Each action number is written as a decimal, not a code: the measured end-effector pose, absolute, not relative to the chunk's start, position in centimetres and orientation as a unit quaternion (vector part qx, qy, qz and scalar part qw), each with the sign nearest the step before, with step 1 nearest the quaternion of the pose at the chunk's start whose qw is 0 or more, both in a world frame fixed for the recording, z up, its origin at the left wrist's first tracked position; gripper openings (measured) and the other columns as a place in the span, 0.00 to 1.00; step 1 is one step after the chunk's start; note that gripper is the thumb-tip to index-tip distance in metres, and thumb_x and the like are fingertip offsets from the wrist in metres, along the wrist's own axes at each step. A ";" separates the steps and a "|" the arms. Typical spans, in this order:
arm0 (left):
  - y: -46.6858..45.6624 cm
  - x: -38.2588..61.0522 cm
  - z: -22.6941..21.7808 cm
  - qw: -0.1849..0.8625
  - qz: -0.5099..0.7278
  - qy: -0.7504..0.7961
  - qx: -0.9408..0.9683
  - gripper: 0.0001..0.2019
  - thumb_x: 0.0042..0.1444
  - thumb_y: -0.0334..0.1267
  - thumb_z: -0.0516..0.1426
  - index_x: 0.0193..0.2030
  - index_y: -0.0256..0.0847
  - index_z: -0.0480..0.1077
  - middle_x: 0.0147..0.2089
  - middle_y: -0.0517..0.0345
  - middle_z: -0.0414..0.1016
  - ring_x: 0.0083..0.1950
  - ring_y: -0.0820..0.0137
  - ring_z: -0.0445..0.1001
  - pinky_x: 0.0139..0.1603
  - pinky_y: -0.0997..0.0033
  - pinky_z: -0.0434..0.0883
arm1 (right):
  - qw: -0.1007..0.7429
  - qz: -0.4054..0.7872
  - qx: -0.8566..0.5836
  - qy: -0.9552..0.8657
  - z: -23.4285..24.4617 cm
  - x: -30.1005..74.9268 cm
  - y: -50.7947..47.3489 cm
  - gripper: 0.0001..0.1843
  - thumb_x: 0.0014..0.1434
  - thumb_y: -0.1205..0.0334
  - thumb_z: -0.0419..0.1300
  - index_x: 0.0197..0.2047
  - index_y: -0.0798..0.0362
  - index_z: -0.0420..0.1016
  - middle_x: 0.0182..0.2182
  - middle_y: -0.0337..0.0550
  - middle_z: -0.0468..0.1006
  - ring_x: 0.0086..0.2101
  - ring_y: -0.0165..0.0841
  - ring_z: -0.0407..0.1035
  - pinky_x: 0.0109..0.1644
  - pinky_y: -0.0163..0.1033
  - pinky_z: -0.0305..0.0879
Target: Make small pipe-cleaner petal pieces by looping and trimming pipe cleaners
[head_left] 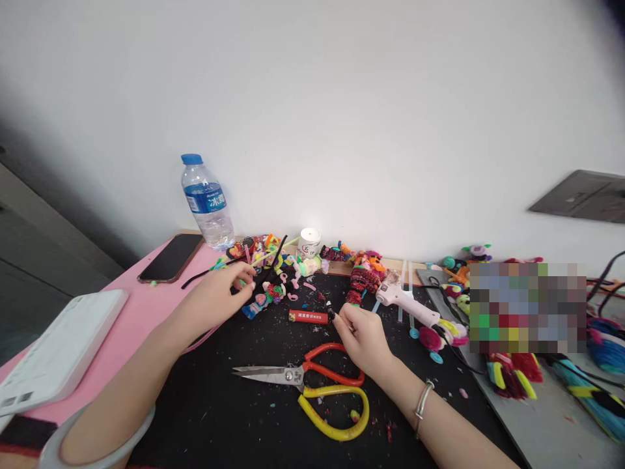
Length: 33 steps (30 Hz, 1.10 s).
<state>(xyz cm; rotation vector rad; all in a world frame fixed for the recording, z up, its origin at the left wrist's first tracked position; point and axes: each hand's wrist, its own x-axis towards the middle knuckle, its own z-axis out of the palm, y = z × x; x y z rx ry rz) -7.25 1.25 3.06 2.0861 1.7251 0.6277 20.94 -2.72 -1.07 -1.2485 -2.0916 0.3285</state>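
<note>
My left hand (229, 286) is closed, its thumb and fingers pinching a pale yellow pipe cleaner (274, 253) that points up and right. A black pipe cleaner (280, 253) stands close by; whether the hand also holds it is unclear. Curled into a fist, my right hand (360, 331) has a small black piece (332, 314) at its thumb and finger tips. Left of that piece lies a red lighter-shaped tube (308, 316). Big scissors (288, 376) with one red and one yellow handle rest below, blades slightly apart.
Pipe-cleaner figures (266, 296) and a paper cup (308, 242) line the wall. A pink glue gun (407, 303) lies right of my right hand. At left are a water bottle (208, 202), a phone (170, 258) and a white box (63, 352). Scraps dot the black mat (209, 404).
</note>
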 end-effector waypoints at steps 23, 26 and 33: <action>4.5 -7.4 8.8 0.042 0.463 0.627 0.625 0.05 0.56 0.35 0.54 0.39 0.39 0.66 0.32 0.60 0.69 0.26 0.75 0.68 0.27 0.75 0.64 | 0.348 0.148 -0.492 -0.784 -1.1 21.1 -2.6 0.04 0.61 0.69 0.48 0.35 0.51 0.60 0.24 0.34 0.61 0.24 0.29 0.59 0.29 0.32 0.54; 4.1 -6.9 9.7 0.199 0.629 0.505 0.557 0.05 0.55 0.31 0.56 0.39 0.36 0.68 0.30 0.62 0.67 0.22 0.80 0.65 0.23 0.78 0.65 | 0.363 0.153 -0.517 -0.760 -1.4 21.0 -2.6 0.06 0.59 0.67 0.53 0.40 0.51 0.60 0.24 0.33 0.60 0.23 0.28 0.58 0.28 0.32 0.54; 2.9 -3.7 8.1 0.546 0.632 0.367 0.410 0.04 0.53 0.27 0.58 0.36 0.35 0.70 0.28 0.63 0.69 0.24 0.82 0.69 0.25 0.86 0.70 | 0.410 0.141 -0.458 -0.776 -1.2 20.9 -2.6 0.13 0.54 0.74 0.51 0.25 0.50 0.52 0.23 0.33 0.58 0.24 0.27 0.55 0.28 0.32 0.52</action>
